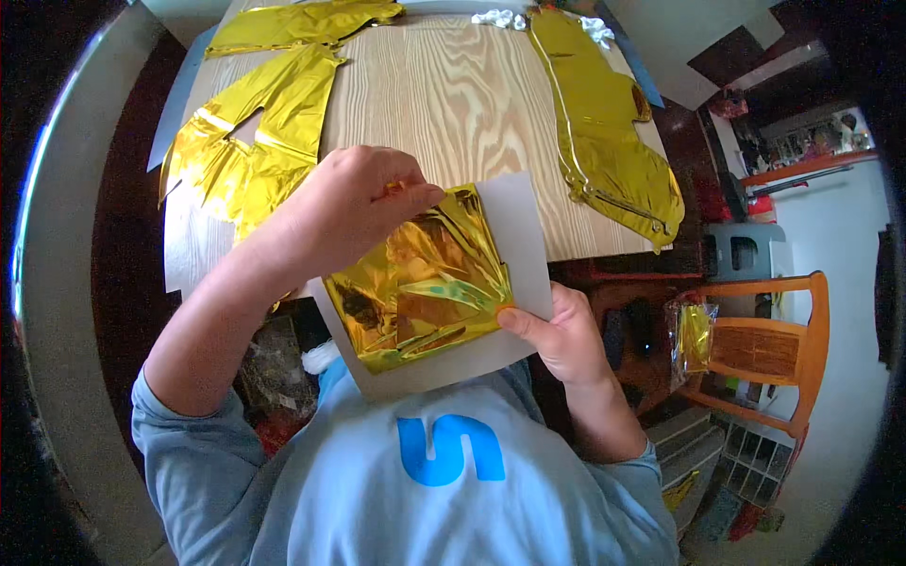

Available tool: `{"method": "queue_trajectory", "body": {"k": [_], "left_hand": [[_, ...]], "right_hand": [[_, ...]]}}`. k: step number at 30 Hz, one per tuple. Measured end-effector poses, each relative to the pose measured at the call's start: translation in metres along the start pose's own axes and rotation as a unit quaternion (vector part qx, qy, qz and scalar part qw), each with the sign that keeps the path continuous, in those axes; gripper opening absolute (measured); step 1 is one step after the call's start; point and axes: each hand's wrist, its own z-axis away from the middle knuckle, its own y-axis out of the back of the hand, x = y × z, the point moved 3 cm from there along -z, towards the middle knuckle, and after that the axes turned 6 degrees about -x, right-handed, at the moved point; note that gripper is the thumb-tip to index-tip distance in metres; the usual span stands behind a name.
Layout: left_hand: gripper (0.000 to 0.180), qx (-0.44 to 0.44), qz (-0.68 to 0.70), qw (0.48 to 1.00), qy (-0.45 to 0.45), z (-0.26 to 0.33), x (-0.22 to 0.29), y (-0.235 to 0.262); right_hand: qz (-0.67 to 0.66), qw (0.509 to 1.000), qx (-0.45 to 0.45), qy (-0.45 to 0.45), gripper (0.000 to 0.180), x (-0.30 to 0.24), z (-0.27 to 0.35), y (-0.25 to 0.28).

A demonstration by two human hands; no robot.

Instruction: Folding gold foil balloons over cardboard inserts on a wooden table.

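A folded gold foil balloon (434, 283) lies on a sheet of white card (522, 222), held over my lap at the table's near edge. My left hand (368, 193) is closed at the top edge of the folded foil, thumb and fingers pinching it; its fingertips are partly hidden. At the card's right edge, my right hand (566, 335) grips the card, its thumb pressed on the foil's lower right corner and the other fingers out of sight behind.
Flat gold foil balloons lie on the wooden table (425, 104): one on the left (283, 104), another at the far left (302, 24), another on the right (604, 104). White crumpled bits (498, 19) sit at the back. A wooden chair (812, 349) with a clear packet (694, 340) stands at right.
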Motion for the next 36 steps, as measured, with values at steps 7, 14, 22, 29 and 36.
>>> {"method": "queue_trajectory", "body": {"k": [7,14,22,29,36], "left_hand": [[0.032,0.066,-0.002,0.998,0.021,-0.001,0.008,-0.003],[0.025,-0.027,0.059,0.998,-0.007,0.003,0.011,0.011],[0.02,-0.029,0.045,0.998,-0.014,0.01,0.013,0.009],[0.028,-0.129,0.197,0.969,0.071,-0.012,0.023,-0.005],[0.044,-0.132,-0.046,0.983,0.119,-0.067,-0.058,-0.031]], "right_hand": [[-0.017,1.0,0.008,-0.01,0.025,0.002,0.001,0.001],[-0.002,0.999,0.029,-0.013,0.023,-0.001,0.006,0.005],[-0.026,0.998,0.052,-0.006,0.024,-0.006,0.017,0.009],[-0.035,0.996,0.072,-0.041,0.023,-0.035,0.038,0.019],[-0.062,0.989,0.092,-0.093,0.028,0.036,-0.004,0.033]]}}
